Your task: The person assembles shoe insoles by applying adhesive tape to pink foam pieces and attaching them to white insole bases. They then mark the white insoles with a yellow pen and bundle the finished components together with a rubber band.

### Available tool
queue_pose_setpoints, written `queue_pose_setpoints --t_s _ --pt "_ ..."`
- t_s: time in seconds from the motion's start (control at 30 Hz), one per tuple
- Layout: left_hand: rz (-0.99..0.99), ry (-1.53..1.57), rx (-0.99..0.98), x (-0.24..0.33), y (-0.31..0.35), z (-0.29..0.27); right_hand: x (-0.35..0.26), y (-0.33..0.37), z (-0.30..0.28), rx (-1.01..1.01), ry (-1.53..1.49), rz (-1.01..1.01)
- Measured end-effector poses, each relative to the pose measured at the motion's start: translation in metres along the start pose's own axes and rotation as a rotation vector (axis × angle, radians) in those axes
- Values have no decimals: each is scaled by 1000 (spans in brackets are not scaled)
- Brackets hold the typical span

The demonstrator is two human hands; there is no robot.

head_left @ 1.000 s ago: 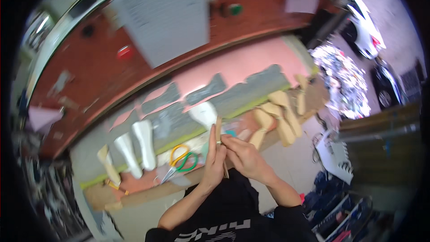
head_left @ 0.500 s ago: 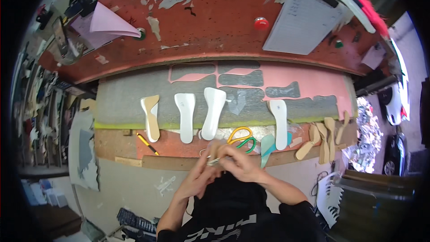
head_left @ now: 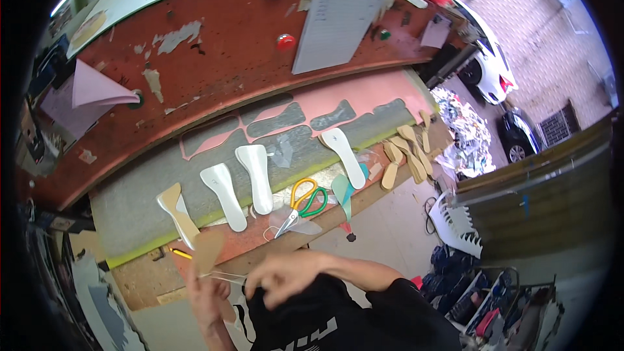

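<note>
A tan insole-shaped piece [head_left: 208, 251] stands up from my left hand [head_left: 207, 296], whose fingers are wrapped round its narrow middle. From there a thin pale band [head_left: 227, 277] runs, pulled taut, to my right hand [head_left: 286, 276]. The right fingers are curled in and closed on the band's end, somewhat blurred. Just beyond my hands lie scissors [head_left: 292, 211] with one yellow and one green handle. White insole shapes [head_left: 255, 179] lie in a row behind them, and a tan one [head_left: 179, 211] rests on the leftmost white one.
A yellow pen [head_left: 181, 253] lies at the bench's front left. Several tan insole pieces [head_left: 409, 156] are grouped at the right end, near a teal piece [head_left: 341, 195]. Pink sheet with cut-outs [head_left: 338, 84] covers the back. A red panel [head_left: 221, 45] rises behind the bench.
The view has swung to the right and tilted. My hands, close together before, are now apart with the band stretched between them. The tan piece in my left hand shows clearly now.
</note>
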State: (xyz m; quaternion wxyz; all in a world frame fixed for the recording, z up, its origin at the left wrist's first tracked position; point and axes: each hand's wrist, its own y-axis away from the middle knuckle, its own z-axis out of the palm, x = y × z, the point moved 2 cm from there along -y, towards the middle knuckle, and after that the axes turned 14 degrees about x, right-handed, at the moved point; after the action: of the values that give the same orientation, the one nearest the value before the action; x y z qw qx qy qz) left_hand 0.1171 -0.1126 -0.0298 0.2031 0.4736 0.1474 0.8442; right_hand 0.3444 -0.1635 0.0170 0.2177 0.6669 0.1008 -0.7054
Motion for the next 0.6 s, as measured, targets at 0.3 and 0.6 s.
queue_pose_setpoints --t_s 0.3,0.6 --pt "-24 62 -219 -5 0 -7 50 17 5 353 -467 -49" --pt "-264 26 -388 5 13 -32 -23 -6 -17 591 -1059 -535"
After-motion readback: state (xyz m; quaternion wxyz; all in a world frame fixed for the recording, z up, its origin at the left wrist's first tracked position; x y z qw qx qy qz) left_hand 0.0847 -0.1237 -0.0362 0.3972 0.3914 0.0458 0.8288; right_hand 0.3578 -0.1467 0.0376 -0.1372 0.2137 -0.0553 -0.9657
